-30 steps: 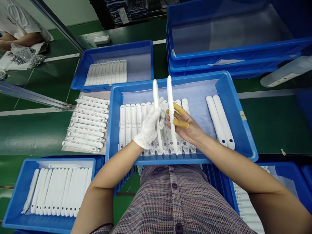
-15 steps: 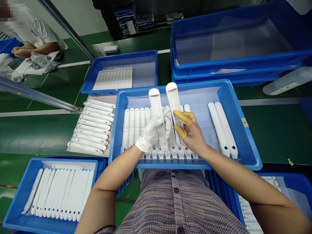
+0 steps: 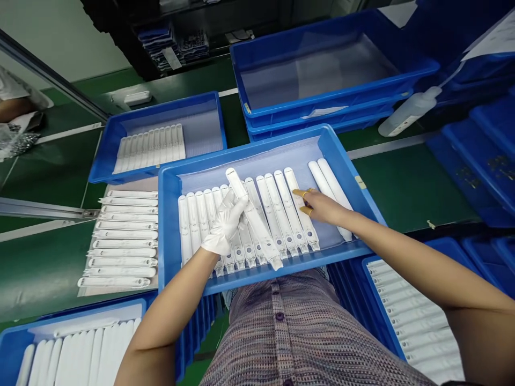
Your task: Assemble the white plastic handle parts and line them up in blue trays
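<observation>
Strips (image 3: 280, 214), long and white, lay side by side in the blue tray (image 3: 241, 281) beneath my hands, with lettering at the ends nearest me. My left hand (image 3: 223, 225), in a white glove, was closed around the middle of a slanted strip (image 3: 257, 225) — held over the row, far end leaning left, near end close to the tray's front wall. My right hand (image 3: 317, 206), bare but for yellow finger covers (image 3: 300, 192), was half open, fingertips on the end strip (image 3: 307, 225) at the row's right; whether they gripped it or only touched it, I couldn't tell.

Just right of that hand, partly under it and its wrist, two plain strips (image 3: 330, 177) lay apart from the row. To the left of my gloved hand, outside the tray, more strips lay crosswise on a pale sheet (image 3: 132, 187). Beyond that hand stood a smaller tray (image 3: 203, 128) holding another row. Stacked trays (image 3: 333, 91) rose beyond my right hand — and a bottle (image 3: 410, 112) leaned farther off to its right.
</observation>
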Available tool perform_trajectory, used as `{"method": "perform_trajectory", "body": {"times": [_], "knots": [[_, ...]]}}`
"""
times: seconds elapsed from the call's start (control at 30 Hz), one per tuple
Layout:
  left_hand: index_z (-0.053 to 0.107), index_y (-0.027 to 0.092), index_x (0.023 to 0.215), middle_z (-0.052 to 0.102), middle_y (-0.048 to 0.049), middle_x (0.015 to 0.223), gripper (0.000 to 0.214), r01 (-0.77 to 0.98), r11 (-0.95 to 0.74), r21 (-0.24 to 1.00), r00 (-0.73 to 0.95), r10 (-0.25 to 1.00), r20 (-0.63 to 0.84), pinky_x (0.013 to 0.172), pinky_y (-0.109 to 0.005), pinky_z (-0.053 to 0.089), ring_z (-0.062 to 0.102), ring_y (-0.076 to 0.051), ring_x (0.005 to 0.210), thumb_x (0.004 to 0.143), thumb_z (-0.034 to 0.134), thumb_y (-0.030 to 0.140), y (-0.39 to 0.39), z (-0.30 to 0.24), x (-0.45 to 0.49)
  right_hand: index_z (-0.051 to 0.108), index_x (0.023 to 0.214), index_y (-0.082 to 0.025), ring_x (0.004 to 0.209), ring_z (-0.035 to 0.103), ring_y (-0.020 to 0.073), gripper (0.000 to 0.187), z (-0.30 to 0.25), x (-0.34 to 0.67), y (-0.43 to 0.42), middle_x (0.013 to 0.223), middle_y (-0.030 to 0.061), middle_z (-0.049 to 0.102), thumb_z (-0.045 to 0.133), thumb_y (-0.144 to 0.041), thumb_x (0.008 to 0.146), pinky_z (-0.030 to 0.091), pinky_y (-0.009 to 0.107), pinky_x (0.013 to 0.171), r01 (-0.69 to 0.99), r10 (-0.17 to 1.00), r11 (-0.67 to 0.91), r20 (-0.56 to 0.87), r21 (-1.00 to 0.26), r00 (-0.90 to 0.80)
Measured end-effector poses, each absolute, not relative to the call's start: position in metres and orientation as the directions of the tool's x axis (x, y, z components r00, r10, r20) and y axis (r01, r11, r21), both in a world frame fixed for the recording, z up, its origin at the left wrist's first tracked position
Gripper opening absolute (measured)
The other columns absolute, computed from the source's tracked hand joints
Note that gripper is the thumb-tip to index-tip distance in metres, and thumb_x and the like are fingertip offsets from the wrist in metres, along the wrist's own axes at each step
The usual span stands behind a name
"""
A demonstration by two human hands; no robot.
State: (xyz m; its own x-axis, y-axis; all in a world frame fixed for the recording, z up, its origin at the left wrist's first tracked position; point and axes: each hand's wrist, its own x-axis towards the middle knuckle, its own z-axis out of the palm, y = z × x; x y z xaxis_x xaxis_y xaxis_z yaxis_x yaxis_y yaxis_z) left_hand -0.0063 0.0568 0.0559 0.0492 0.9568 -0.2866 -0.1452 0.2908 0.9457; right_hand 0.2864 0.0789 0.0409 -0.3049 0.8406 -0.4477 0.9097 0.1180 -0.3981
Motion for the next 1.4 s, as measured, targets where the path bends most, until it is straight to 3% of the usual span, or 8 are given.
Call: {"method": "perform_trajectory", "body": {"times": [0.13, 0.33, 0.43, 0.67, 0.87, 1.0, 1.13, 1.4], "knots": [[0.060, 0.018, 0.096, 0.065, 0.0029, 0.066, 0.049, -0.087, 0.281, 0.956, 0.125, 0.955, -0.270, 0.036, -0.018, 0.041, 0.057, -0.009, 0.044, 0.078, 0.086, 0.056, 0.056, 0.057, 0.002, 0.053, 0.156, -0.016, 0.105, 0.071, 0.0296, 0.055, 0.057, 0.269, 0.075, 0.133, 0.0200, 0.060, 0.051, -0.022, 0.101, 0.055, 0.041, 0.096, 0.927, 0.872, 0.116, -0.411, -0.356, -0.267], [0.062, 0.019, 0.100, 0.067, 0.0019, 0.072, 0.045, -0.110, 0.268, 0.957, 0.268, 0.935, -0.231, 0.042, -0.021, 0.044, 0.058, -0.009, 0.049, 0.080, 0.087, 0.052, 0.057, 0.063, 0.035, 0.030, 0.167, -0.021, 0.062, 0.061, 0.0149, 0.075, 0.080, 0.244, 0.055, 0.105, 0.0065, 0.072, 0.059, -0.038, 0.099, 0.052, 0.030, 0.063, 0.567, 0.741, 0.019, -0.369, -0.823, -0.561], [0.067, 0.020, 0.097, 0.056, 0.0055, 0.059, 0.042, -0.148, 0.204, 0.968, 0.209, 0.963, -0.171, 0.041, -0.022, 0.037, 0.048, -0.008, 0.044, 0.085, 0.080, 0.058, 0.072, 0.072, 0.048, 0.029, 0.167, -0.018, 0.056, 0.049, 0.0146, 0.078, 0.080, 0.244, 0.043, 0.070, -0.0046, 0.058, 0.060, -0.029, 0.096, 0.041, 0.028, 0.061, 0.561, 0.779, 0.141, -0.258, -0.816, -0.572], [0.068, 0.019, 0.064, 0.068, -0.0026, 0.070, 0.047, -0.037, -0.130, 0.991, -0.008, 0.991, 0.130, 0.068, -0.028, 0.055, 0.065, -0.014, 0.068, 0.095, 0.069, 0.054, 0.110, 0.102, 0.050, 0.032, 0.166, -0.015, 0.054, 0.035, 0.0127, 0.072, 0.083, 0.257, 0.027, 0.063, -0.0073, 0.043, 0.055, -0.023, 0.098, 0.030, 0.027, 0.057, 0.508, 0.745, 0.294, -0.139, -0.809, -0.653], [0.076, 0.015, 0.093, 0.065, -0.0019, 0.060, 0.049, -0.208, 0.130, 0.969, 0.049, 0.991, -0.123, 0.041, -0.022, 0.039, 0.049, -0.008, 0.040, 0.099, 0.060, 0.061, 0.119, 0.098, 0.044, 0.035, 0.165, -0.020, 0.056, 0.035, 0.0114, 0.067, 0.098, 0.274, 0.031, 0.067, -0.0075, 0.038, 0.051, -0.032, 0.101, 0.033, 0.023, 0.054, 0.327, 0.726, 0.117, -0.144, -0.938, -0.672], [0.067, 0.016, 0.121, 0.070, -0.0020, 0.080, 0.039, -0.271, 0.176, 0.946, -0.002, 0.983, -0.183, 0.057, -0.021, 0.053, 0.065, -0.010, 0.058, 0.096, 0.070, 0.046, 0.121, 0.061, 0.046, 0.031, 0.166, -0.013, 0.056, 0.047, 0.0144, 0.072, 0.091, 0.300, 0.052, 0.068, -0.0048, 0.050, 0.053, -0.034, 0.100, 0.040, 0.025, 0.055, 0.563, 0.838, 0.018, -0.295, -0.826, -0.459], [0.062, 0.021, 0.135, 0.072, -0.0116, 0.128, 0.040, 0.221, -0.159, 0.962, 0.250, 0.963, 0.102, 0.104, -0.043, 0.057, 0.072, -0.022, 0.115, 0.102, 0.060, 0.043, 0.108, 0.024, 0.058, 0.031, 0.163, 0.000, 0.068, 0.067, 0.0244, 0.070, 0.066, 0.310, 0.068, 0.078, 0.0082, 0.069, 0.050, -0.027, 0.101, 0.044, 0.029, 0.060, 0.877, 0.854, -0.001, -0.457, -0.480, -0.249], [0.041, 0.012, 0.161, 0.038, -0.0201, 0.169, 0.069, 0.546, -0.773, 0.322, 0.791, 0.603, 0.104, 0.133, -0.055, 0.022, 0.030, -0.034, 0.161, 0.107, 0.040, 0.055, 0.091, -0.014, 0.094, 0.068, 0.131, -0.013, 0.078, 0.076, 0.0274, 0.038, 0.066, 0.311, 0.092, 0.087, 0.0129, 0.079, 0.049, -0.027, 0.102, 0.050, 0.032, 0.069, 0.971, 0.845, 0.097, -0.497, -0.220, -0.197]]}}
